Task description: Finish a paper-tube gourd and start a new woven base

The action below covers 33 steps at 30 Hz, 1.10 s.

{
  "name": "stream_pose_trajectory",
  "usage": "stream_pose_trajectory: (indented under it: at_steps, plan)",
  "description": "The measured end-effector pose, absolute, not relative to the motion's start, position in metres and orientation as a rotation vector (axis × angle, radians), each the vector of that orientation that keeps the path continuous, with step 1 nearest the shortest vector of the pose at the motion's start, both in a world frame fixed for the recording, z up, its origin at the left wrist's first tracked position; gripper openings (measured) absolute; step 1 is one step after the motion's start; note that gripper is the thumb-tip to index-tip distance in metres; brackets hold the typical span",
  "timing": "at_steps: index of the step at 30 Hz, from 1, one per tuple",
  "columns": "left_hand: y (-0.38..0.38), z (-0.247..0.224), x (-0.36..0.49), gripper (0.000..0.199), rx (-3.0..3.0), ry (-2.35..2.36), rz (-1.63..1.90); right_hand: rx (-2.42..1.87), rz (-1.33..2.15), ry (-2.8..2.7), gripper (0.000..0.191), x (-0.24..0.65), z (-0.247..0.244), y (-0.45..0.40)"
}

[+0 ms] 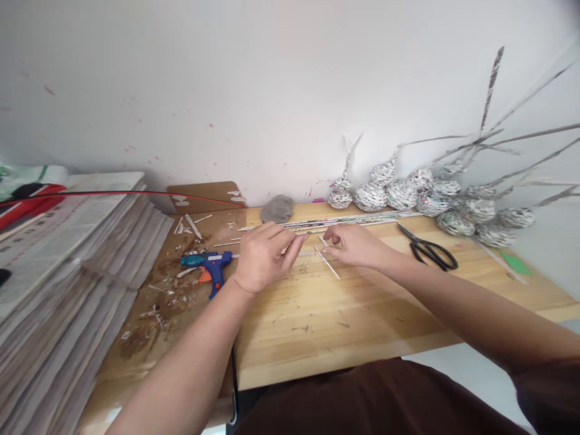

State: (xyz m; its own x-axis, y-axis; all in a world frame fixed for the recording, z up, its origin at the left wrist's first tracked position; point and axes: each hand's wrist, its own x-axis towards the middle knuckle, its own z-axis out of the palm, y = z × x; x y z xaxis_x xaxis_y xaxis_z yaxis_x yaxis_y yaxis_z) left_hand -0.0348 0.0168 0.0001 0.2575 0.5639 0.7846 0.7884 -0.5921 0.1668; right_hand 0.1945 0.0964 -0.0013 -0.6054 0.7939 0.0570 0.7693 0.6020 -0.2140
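Observation:
My left hand [268, 257] is closed above the wooden table, thumb and index finger brought together. A small greyish bit shows at the fingertips, too small to name. To its right, my right hand [351, 244] has curled fingers, with a gap between thumb and index tip. A short pale paper strip [322, 240] is close to those tips; whether they touch it I cannot tell. Just below lies a thin white paper stick [327, 263]. Behind both hands runs a bundle of long rolled-newspaper sticks [357, 221]. A blue glue gun [212, 266] lies left of my left hand.
Black scissors [428, 249] lie on the right. Several woven newspaper gourd shapes [403, 194] stand along the wall, long sticks jutting out. A grey lump [277, 209] sits at the back. Tall newspaper stacks [86, 284] fill the left, beside a stained brown board [149, 356] with scraps.

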Motion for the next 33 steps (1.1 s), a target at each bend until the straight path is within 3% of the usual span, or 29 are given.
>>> stream_pose_trajectory:
  at_steps: [7, 11, 16, 20, 26, 33]
  plan:
    - [0.019, 0.000, -0.037, 0.022, -2.249, -1.278, -1.238, -1.524, 0.243, -2.636, 0.014, 0.183, -0.004, 0.102]
    - [0.020, 0.001, -0.040, 0.022, -2.187, -1.316, -1.277, -1.534, 0.321, -2.662, 0.014, 0.186, 0.000, 0.090]
    - [0.017, 0.004, -0.040, 0.019, -2.146, -1.279, -1.331, -1.512, 0.285, -2.687, 0.035, 0.186, -0.004, 0.072]
    - [0.014, 0.004, -0.035, 0.022, -2.253, -1.142, -1.269, -1.472, 0.296, -2.723, 0.018, 0.185, -0.007, 0.070]
    - [0.010, 0.006, -0.027, 0.027, -2.293, -1.117, -1.220, -1.529, 0.346, -2.763, 0.013, 0.186, 0.004, 0.083]
    - [-0.011, 0.006, -0.001, 0.030, -2.430, -0.668, -1.094, -0.982, 0.225, -2.825, 0.013, 0.135, 0.012, 0.113]
